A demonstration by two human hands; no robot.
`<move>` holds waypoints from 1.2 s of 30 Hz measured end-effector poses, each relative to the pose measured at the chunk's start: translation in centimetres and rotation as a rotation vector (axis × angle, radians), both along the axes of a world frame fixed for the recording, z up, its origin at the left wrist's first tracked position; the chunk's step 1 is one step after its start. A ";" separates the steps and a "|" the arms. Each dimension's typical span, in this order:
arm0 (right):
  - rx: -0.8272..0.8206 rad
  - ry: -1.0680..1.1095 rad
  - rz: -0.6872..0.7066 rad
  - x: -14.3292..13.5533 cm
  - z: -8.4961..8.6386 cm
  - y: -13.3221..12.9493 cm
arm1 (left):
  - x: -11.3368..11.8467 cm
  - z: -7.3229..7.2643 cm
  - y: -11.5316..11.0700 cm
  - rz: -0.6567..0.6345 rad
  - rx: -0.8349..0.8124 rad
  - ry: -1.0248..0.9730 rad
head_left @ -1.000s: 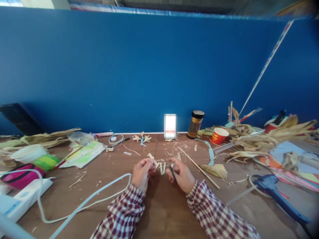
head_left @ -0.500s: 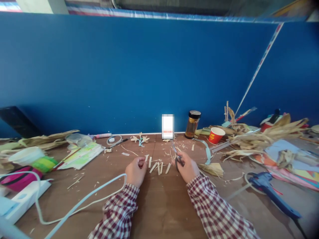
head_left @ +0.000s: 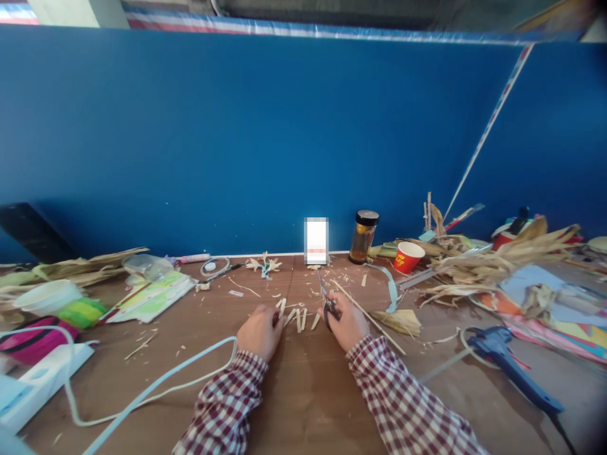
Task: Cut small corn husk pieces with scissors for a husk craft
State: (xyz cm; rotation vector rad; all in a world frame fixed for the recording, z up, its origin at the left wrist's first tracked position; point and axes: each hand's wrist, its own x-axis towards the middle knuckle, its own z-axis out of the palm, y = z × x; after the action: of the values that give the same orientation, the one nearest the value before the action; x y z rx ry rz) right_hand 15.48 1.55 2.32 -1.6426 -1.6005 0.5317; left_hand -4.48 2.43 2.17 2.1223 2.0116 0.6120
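From the head view, my right grip (head_left: 349, 319) is closed around the dark handles of a pair of scissors (head_left: 324, 292), whose blades point away from me across the brown surface (head_left: 308, 398). My left grip (head_left: 260, 332) is curled with its fingers drawn in, the fingertips beside a few short pale strips (head_left: 302, 320); I cannot tell whether anything is pinched inside it. The strips lie loosely between my two hands, some slanting against one another, one of them right by my left fingers. Thin scraps are scattered beyond the scissors. A long thin stick (head_left: 372, 314) runs slantwise past my right hand, with a folded piece of dry husk (head_left: 398, 321) to its right. Farther back stand a dark-lidded jar (head_left: 365, 237) and a red paper cup (head_left: 408, 258), and a small pale flower shape (head_left: 264, 266) lies to their left. A blue glue gun (head_left: 515, 363) rests on my right, well apart from my hand; a looping white cable (head_left: 161, 380) crosses on my left.
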 end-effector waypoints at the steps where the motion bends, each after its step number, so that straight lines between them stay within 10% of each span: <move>1: 0.001 0.004 0.006 0.0 0.0 0.0 | 0.1 -0.1 0.0 0.005 -0.013 0.023; 17: 0.014 0.030 0.066 -0.1 -0.9 0.1 | -0.4 -0.5 0.3 0.048 0.050 0.026; 23: 0.035 0.298 0.119 -0.6 -1.3 0.6 | 0.3 -0.1 0.1 0.078 0.171 -0.529; 29: -0.075 0.708 0.215 -1.4 -0.1 0.6 | 3.5 0.6 -0.8 0.043 -0.172 -1.287; 36: -0.089 0.856 0.241 -1.3 0.3 0.4 | 6.1 -0.4 -1.3 -0.010 -0.362 -1.340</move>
State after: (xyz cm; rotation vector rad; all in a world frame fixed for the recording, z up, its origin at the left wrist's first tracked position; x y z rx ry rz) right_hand 14.16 1.98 2.67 -1.0351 -1.1189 1.2450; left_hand 1.62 1.14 1.81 0.9499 1.1612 1.1209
